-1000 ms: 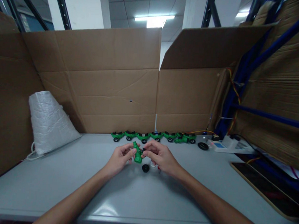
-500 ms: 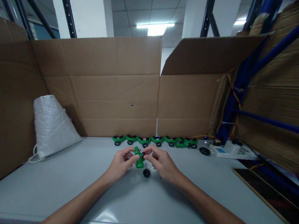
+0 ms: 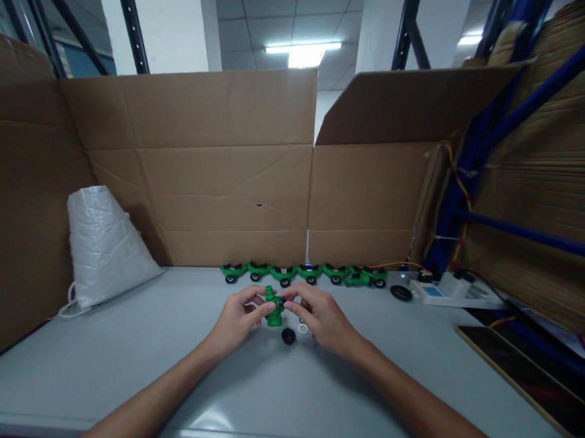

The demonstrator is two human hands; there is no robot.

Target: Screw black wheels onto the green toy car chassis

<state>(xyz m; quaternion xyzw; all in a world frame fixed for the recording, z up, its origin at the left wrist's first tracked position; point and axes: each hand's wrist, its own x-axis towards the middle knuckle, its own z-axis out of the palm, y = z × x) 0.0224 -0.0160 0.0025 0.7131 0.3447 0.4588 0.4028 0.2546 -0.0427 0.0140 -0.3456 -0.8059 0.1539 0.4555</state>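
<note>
My left hand (image 3: pixel 239 317) is closed on a green toy vehicle body (image 3: pixel 274 316), thumb in front and fingers behind. My right hand (image 3: pixel 320 314) pinches a small black part (image 3: pixel 282 302) against the right side of that body; its exact shape is too small to make out. On the table just below the hands lies a black toy wheel (image 3: pixel 288 337). A small white ring-like piece (image 3: pixel 303 328) sits beside it, close under my right fingers.
Several green toy vehicles (image 3: pixel 282 275) with black wheels stand in a row along the cardboard wall (image 3: pixel 214 193). To their right are a black round disc (image 3: pixel 401 293) and a white power strip (image 3: pixel 460 296). A white bag (image 3: pixel 105 249) stands at left, a dark panel (image 3: pixel 517 375) lies at right.
Both hands stay at nearly the same spot, still on the green body. The right fingers have shifted slightly, and more of the white piece shows beneath them.
</note>
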